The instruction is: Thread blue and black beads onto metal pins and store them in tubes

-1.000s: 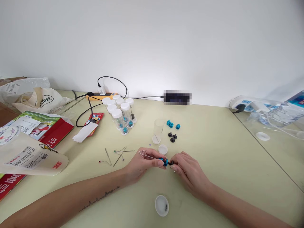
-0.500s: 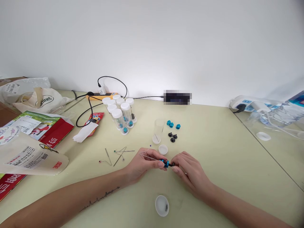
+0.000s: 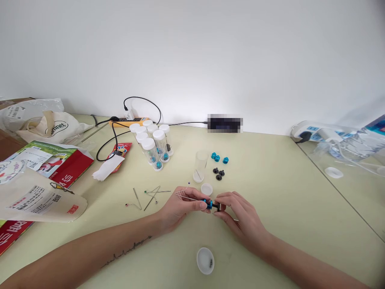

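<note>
the blue bead [image 3: 207,204] sits on a thin wire [image 3: 185,196] just above the table [image 3: 270,180], between both hands. the left hand [image 3: 180,206] pinches the wire by the bead. the right hand [image 3: 237,214] pinches a black bead [image 3: 217,206] touching it. both beads look tiny, light, hard and slippery, so fingertips on the sides hold best. a white cap [image 3: 206,188] lies just behind

Above the middle of a pale green desk [image 3: 285,192], the left hand [image 3: 180,206] pinches a thin wire [image 3: 186,197] strung with blue beads [image 3: 207,203]. The right hand [image 3: 240,218] pinches a black bead [image 3: 217,206] that touches them. A small white dish [image 3: 205,260] sits toward the near edge. An open clear vial [image 3: 200,165] and capped vials [image 3: 152,146] stand toward the far edge.
</note>
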`<action>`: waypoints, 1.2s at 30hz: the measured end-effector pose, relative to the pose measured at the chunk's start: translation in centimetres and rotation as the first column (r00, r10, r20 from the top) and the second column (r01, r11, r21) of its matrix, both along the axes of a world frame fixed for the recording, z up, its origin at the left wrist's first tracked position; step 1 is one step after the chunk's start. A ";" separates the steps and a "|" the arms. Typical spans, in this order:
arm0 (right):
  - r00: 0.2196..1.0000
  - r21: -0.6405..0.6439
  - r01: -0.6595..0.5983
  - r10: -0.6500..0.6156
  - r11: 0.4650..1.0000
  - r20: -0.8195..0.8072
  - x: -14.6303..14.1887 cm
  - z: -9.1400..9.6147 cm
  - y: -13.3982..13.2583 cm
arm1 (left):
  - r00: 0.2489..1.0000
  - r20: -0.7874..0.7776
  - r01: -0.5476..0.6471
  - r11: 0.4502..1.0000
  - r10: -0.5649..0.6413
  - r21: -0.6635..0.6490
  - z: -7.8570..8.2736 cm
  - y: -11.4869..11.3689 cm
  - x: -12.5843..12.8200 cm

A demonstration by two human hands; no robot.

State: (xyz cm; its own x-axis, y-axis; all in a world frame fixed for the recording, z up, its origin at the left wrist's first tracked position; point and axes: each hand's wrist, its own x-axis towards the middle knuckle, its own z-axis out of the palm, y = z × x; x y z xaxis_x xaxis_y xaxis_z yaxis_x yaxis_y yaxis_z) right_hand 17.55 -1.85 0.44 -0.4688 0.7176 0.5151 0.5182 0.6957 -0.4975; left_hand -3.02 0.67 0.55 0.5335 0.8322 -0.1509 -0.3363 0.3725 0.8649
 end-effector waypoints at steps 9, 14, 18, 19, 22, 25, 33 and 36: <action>1.000 -0.031 0.008 -0.007 0.999 0.022 0.0 0.0 -0.1 | 1.000 -0.022 -0.012 1.000 0.012 -0.006 0.1 0.0 0.1; 1.000 0.021 -0.002 0.002 1.000 -0.001 0.0 0.1 0.0 | 1.000 -0.027 -0.016 1.000 0.016 -0.016 0.1 0.0 0.1; 1.000 -0.048 -0.013 0.013 0.999 0.008 0.0 0.2 0.0 | 1.000 -0.017 0.007 1.000 -0.007 -0.002 0.1 -0.1 0.1; 1.000 -0.060 -0.021 0.022 0.998 0.011 0.1 0.1 0.0 | 1.000 -0.015 0.012 1.000 -0.012 0.001 0.1 -0.1 0.1; 0.999 -0.077 -0.034 0.036 0.996 0.028 0.2 -0.1 0.0 | 1.000 -0.012 0.013 1.000 -0.013 0.006 0.0 -0.2 0.1; 0.998 -0.083 -0.031 0.036 0.996 0.051 0.2 -0.1 0.0 | 1.000 -0.009 0.014 1.000 -0.014 0.006 0.0 -0.2 0.1; 1.000 -0.017 0.007 -0.007 1.000 0.020 -0.1 0.2 0.0 | 0.999 -0.023 -0.035 0.999 0.034 -0.023 0.2 0.0 0.1; 1.000 0.031 0.014 -0.015 0.999 0.019 -0.1 0.1 0.0 | 0.999 -0.022 -0.033 0.999 0.033 -0.023 0.3 0.0 0.1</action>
State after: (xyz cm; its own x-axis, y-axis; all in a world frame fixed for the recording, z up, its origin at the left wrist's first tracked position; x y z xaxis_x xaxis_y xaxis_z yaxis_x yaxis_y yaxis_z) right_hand 17.41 -1.89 0.57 -0.4684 0.7081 0.5284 0.5375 0.7031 -0.4657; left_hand -2.90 0.67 0.80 0.5023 0.8454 -0.1816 -0.3300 0.3815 0.8634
